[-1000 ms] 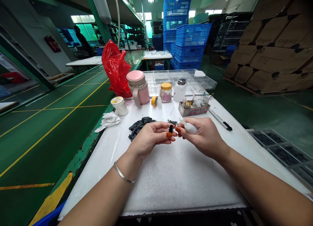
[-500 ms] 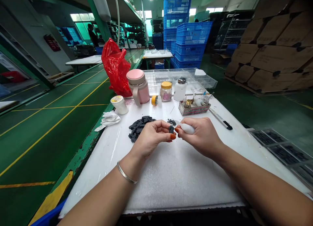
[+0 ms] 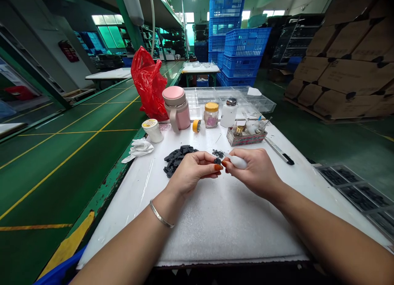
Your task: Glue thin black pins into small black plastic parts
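Black part point(image 3: 217, 161) is above the tabletop point(image 3: 234, 235), pinched by fingers of left hand point(image 3: 191, 170), probably for steadiness. Right hand point(image 3: 261, 170): fingers wrapped round white squeeze bottle point(image 3: 239, 162), tip angled partward, likely for aim. Dark pile point(image 3: 177, 155) left, presumably for easy reach.

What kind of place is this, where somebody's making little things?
Probably a factory or workshop: there are stacked blue crates, piled cardboard boxes, and a white worktable with a heap of small black parts.
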Tool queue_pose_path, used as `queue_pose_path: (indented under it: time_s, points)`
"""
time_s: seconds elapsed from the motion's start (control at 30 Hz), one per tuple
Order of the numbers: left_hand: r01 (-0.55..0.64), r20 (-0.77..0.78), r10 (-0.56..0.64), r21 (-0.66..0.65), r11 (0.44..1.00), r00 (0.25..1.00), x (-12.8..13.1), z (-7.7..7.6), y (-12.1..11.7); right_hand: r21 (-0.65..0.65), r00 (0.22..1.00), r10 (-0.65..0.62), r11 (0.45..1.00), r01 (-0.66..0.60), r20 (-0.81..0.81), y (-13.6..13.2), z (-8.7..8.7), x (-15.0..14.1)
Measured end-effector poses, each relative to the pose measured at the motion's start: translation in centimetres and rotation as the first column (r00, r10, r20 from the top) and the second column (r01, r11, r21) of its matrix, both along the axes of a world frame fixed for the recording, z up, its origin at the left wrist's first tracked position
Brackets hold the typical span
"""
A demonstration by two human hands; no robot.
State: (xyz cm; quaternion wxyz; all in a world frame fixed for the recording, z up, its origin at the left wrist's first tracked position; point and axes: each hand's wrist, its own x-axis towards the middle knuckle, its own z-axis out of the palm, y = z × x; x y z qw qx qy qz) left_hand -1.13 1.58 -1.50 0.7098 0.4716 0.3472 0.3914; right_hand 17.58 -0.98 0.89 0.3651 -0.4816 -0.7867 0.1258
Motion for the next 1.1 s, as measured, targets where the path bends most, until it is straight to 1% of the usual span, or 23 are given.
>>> queue_pose_path:
  time_s: [0.17, 0.33, 0.53, 0.57, 0.6, 0.63, 0.67, 0.73, 0.77, 0.8, 0.83, 0.97, 1.03, 1.1]
  points:
    - [-0.04, 0.024, 0.04, -0.024, 0.999, 0.999, -0.1, 0.1, -0.1, 0.004, 1.0, 0.0, 1.0, 0.0, 0.004, -0.1, 0.1, 0.1]
    - [-0.009, 0.013, 0.009, -0.007, 1.0, 1.0, 0.0, 0.0, -0.1, 0.006, 1.0, 0.016, 1.0, -0.016, -0.025, -0.1, -0.1, -0.1]
    - [-0.042, -0.007, 0.043, 0.099, 0.994, 0.999, 0.1, -0.4, 0.0, 0.027, 0.999, 0.019, 0.999, -0.019, 0.026, 0.1, -0.4, -0.2]
    - [-0.041, -0.011, 0.043, 0.101, 0.994, 0.999, 0.1, -0.4, 0.0, 0.002, 0.999, 0.036, 0.999, -0.036, 0.015, 0.1, -0.4, 0.0]
    - [-0.035, -0.014, 0.037, 0.092, 0.995, 0.999, 0.0, -0.4, 0.0, -0.05, 0.998, 0.063, 0.997, -0.064, -0.019, 0.2, -0.3, 0.1]
    - [-0.025, -0.018, 0.026, 0.075, 0.997, 1.0, 0.0, -0.3, 0.0, -0.126, 0.993, 0.095, 0.987, -0.104, -0.075, 0.3, -0.2, 0.2]
    - [-0.014, -0.021, 0.015, 0.06, 0.998, 1.0, 0.0, -0.2, 0.0, -0.213, 0.981, 0.124, 0.965, -0.154, -0.149, 0.4, -0.1, 0.3]
    - [-0.006, -0.031, 0.008, 0.047, 0.999, 0.999, -0.1, -0.1, 0.0, -0.362, 0.942, 0.148, 0.896, -0.256, -0.301, 0.6, 0.0, 0.5]
    - [-0.008, -0.038, 0.01, 0.049, 0.999, 0.999, -0.1, 0.0, 0.0, -0.404, 0.923, 0.146, 0.867, -0.292, -0.355, 0.6, 0.1, 0.6]
    - [-0.013, -0.043, 0.016, 0.055, 0.998, 0.999, -0.2, 0.1, 0.0, -0.424, 0.911, 0.139, 0.851, -0.311, -0.389, 0.7, 0.1, 0.6]
    - [-0.016, -0.047, 0.019, 0.061, 0.998, 0.999, -0.2, 0.1, 0.0, -0.43, 0.904, 0.129, 0.846, -0.315, -0.408, 0.7, 0.1, 0.6]
    - [-0.003, -0.058, 0.006, 0.058, 0.998, 0.998, -0.2, 0.2, -0.1, -0.422, 0.895, 0.084, 0.86, -0.288, -0.439, 0.8, 0.0, 0.2]
    - [-0.008, -0.052, 0.011, 0.06, 0.998, 0.999, -0.1, 0.2, -0.1, -0.445, 0.862, 0.098, 0.824, -0.35, -0.497, 0.9, -0.2, 0.1]
    - [-0.015, -0.042, 0.018, 0.074, 0.997, 0.999, -0.2, 0.3, -0.1, -0.46, 0.795, 0.128, 0.757, -0.465, -0.592, 1.1, -0.5, 0.1]
